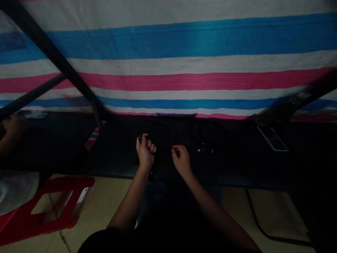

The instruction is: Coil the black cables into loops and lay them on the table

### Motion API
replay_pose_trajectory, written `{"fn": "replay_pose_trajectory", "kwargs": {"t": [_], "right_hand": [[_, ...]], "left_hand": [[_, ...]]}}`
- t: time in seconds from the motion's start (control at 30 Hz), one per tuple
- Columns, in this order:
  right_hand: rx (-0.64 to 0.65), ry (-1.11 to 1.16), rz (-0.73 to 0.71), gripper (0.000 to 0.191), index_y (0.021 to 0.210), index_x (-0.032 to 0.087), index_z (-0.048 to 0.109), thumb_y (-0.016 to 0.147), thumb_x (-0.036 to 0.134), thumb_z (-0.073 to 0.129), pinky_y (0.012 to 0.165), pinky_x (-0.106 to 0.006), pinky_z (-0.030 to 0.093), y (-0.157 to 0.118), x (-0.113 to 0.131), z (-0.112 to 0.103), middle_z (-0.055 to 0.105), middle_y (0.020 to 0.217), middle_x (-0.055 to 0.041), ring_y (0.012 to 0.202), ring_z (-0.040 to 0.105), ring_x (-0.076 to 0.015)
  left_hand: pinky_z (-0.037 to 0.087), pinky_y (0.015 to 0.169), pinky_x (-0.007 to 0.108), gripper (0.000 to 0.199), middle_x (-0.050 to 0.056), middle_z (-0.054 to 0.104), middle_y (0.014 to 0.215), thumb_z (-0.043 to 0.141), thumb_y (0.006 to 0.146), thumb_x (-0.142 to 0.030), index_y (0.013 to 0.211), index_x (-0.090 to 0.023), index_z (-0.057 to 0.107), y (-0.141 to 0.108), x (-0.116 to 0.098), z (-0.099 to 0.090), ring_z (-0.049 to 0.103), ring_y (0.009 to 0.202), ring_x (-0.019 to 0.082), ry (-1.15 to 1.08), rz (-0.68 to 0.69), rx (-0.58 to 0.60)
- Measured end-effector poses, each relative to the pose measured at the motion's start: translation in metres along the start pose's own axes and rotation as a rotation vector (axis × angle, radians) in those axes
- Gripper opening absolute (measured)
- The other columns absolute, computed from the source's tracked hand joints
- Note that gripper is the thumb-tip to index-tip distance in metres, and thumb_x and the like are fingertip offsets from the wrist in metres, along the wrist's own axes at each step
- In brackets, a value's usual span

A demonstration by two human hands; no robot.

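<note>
My left hand (145, 150) is closed around a thin black cable (158, 123) whose loops arc over the dark table. To its right, my right hand (181, 159) has thumb and fingertips pinched on the same cable near the loop's right side. A small connector end hangs by the table's front edge, under my left wrist. Beyond my right hand lies another coiled black cable (207, 130), its pale metal plugs (201, 150) facing me. The scene is dim, so the exact path of the cables is hard to follow.
A phone (273, 138) lies at the right of the black table (113, 161). Behind hangs a striped sheet (168, 42), with dark metal bars (58, 59) at the left. A co-worker's hand (13, 128) is at the far left, above a red stool (63, 218).
</note>
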State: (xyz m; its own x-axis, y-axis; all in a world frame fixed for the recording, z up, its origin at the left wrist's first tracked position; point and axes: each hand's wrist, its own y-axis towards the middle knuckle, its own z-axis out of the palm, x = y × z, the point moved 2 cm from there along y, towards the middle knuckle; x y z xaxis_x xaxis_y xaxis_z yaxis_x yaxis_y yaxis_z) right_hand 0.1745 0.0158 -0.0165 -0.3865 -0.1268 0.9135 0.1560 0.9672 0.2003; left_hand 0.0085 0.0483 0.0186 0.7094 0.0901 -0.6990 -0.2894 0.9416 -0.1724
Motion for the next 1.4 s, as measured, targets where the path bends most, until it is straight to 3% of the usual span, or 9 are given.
{"fn": "replay_pose_trajectory", "kwargs": {"t": [0.2,0.4,0.57,0.67,0.9,1.07,1.23,1.4], "right_hand": [[0.111,0.048,-0.027,0.009,0.089,0.021,0.068,0.089,0.025,0.06,0.078,-0.035,0.051,-0.012,0.009,0.009,0.067,0.088,-0.0054,0.082,0.064,-0.0214],[0.047,0.159,0.078,0.028,0.113,0.02,0.063,0.088,0.032,0.064,0.075,-0.034,0.054,-0.016,0.006,0.014,0.066,0.092,-0.0052,0.084,0.065,-0.0205],[-0.025,0.381,0.254,0.044,0.124,0.022,0.054,0.084,0.038,0.064,0.057,-0.028,0.055,-0.005,-0.006,0.019,0.062,0.109,-0.0067,0.071,0.067,-0.0155],[-0.031,0.454,0.298,0.045,0.117,0.021,0.06,0.075,0.035,0.07,0.053,-0.026,0.052,0.012,-0.009,0.013,0.064,0.097,-0.0031,0.061,0.062,-0.0128],[-0.147,0.545,0.291,0.036,0.099,0.019,0.069,0.065,0.029,0.075,0.058,-0.026,0.048,0.043,0.002,-0.021,0.064,0.089,-0.0006,0.067,0.059,-0.0124],[-0.14,0.626,0.31,0.031,0.09,0.018,0.071,0.065,0.034,0.078,0.055,-0.027,0.044,0.042,0.017,-0.023,0.066,0.077,0.0,0.059,0.056,-0.0121],[-0.167,0.661,0.369,0.033,0.096,0.017,0.072,0.073,0.041,0.076,0.052,-0.027,0.042,0.018,0.027,-0.006,0.066,0.073,0.0005,0.056,0.055,-0.0123],[-0.174,0.697,0.431,0.034,0.094,0.017,0.071,0.075,0.044,0.077,0.052,-0.025,0.044,0.006,0.03,0.007,0.068,0.085,-0.002,0.063,0.06,-0.0128]], "left_hand": [[0.01,0.039,0.019,0.008,-0.012,0.014,0.054,0.058,0.098,-0.027,0.094,-0.021,0.058,0.002,-0.001,-0.015,0.012,0.036,0.005,-0.253,-0.143,-0.083],[0.011,0.037,0.02,0.034,-0.011,0.007,0.054,0.029,0.107,-0.021,0.087,-0.019,0.057,0.001,-0.005,-0.017,0.01,0.036,0.007,-0.395,-0.205,-0.099],[0.011,0.035,0.02,0.041,-0.011,0.005,0.055,0.025,0.109,-0.024,0.085,-0.019,0.058,-0.002,-0.014,-0.012,0.008,0.036,0.008,-0.433,-0.238,-0.065],[0.01,0.035,0.021,0.038,-0.011,0.006,0.055,0.028,0.108,-0.025,0.086,-0.019,0.059,-0.002,-0.027,-0.013,0.008,0.036,0.008,-0.416,-0.257,-0.04],[0.004,0.034,0.021,0.045,-0.011,0.003,0.058,0.023,0.109,-0.028,0.09,-0.017,0.062,0.009,-0.055,-0.028,0.004,0.036,0.007,-0.346,-0.342,0.047],[0.006,0.032,0.019,0.05,-0.011,0.004,0.056,0.017,0.109,-0.03,0.088,-0.016,0.06,0.007,-0.048,-0.026,0.004,0.035,0.007,-0.439,-0.361,0.112],[0.008,0.031,0.017,0.052,-0.012,0.003,0.053,0.012,0.11,-0.031,0.086,-0.017,0.056,-0.008,-0.034,-0.019,0.006,0.034,0.007,-0.543,-0.311,0.221],[0.009,0.031,0.017,0.047,-0.012,0.004,0.052,0.016,0.11,-0.032,0.085,-0.018,0.053,-0.022,-0.024,-0.018,0.006,0.034,0.007,-0.578,-0.298,0.234]]}}
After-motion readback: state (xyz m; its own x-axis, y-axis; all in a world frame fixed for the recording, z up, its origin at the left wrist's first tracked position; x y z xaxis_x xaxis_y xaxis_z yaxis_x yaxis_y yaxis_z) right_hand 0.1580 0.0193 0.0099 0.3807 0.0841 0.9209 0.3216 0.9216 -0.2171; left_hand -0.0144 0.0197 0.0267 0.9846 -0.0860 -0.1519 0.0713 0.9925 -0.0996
